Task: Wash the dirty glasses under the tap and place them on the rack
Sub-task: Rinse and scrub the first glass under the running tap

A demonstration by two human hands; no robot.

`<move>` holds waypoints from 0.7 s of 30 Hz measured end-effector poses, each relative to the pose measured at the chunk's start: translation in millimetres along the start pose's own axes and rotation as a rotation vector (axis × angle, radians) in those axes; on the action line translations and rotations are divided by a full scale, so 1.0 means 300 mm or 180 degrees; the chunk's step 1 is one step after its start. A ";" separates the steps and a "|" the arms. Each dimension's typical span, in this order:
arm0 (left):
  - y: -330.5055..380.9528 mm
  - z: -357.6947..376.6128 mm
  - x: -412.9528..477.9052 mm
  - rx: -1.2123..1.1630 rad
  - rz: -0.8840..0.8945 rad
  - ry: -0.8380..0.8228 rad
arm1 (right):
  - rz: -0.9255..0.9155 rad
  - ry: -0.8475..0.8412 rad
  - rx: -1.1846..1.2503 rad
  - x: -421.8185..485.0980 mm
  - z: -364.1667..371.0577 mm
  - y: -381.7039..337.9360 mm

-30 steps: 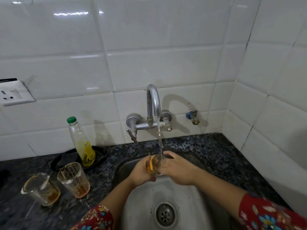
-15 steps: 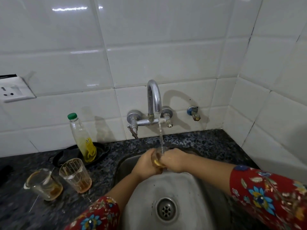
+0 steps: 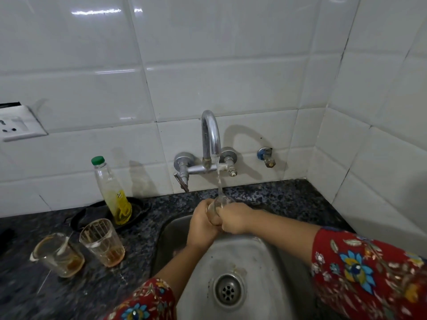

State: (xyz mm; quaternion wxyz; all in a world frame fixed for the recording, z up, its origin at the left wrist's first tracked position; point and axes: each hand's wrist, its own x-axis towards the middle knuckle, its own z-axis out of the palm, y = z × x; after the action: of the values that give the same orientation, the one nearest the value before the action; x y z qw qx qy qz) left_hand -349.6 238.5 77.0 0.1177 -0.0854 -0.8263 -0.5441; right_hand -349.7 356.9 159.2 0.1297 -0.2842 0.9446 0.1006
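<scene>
2 hands on 1 clear glass, held over the steel sink directly under the tap. Water stream is running and lands on the glass's upper end. Left hand wraps the glass from its left side, fingers curled round it. Right hand wraps it from the right, fingers curled too. Most of the glass body is covered, only the top end shows. Hands touch each other below it. Can't tell what's inside. 2 more glasses stand upright on the dark granite counter left of the sink, just beside each other: glass with brown dregs further out, glass with orange dregs nearer the sink. Behind them, a bottle with green cap and yellow liquid stands in a black tray against the white tiled wall. Drain sits at the sink bottom, below the hands. Both sleeves are red floral. Wall socket is at far left.
</scene>
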 end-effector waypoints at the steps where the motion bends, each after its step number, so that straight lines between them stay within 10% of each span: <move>1: 0.003 -0.009 0.004 -0.0092 0.0072 -0.0165 | -0.0357 0.0097 -0.0543 -0.016 -0.007 0.025; 5: 0.006 -0.041 0.024 0.0262 0.0281 -0.1394 | -0.1303 0.0476 -0.1954 -0.033 0.004 0.098; 10: -0.008 0.009 -0.023 0.0373 0.0035 -0.0197 | -0.0224 -0.0196 0.0034 0.006 0.035 0.001; 16: -0.055 -0.026 0.031 0.0602 -0.0136 -0.1222 | -0.0968 0.0306 -0.1006 -0.026 0.039 0.066; 21: -0.038 0.008 -0.017 0.0456 -0.0007 -0.0565 | -0.0149 -0.0349 -0.0738 0.001 0.088 -0.037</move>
State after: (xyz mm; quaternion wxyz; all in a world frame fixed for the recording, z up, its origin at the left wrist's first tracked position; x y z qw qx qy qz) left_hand -348.0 236.3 64.6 0.0492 -0.1238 -0.8703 -0.4741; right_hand -338.9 354.7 132.9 0.1498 -0.3134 0.9112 0.2214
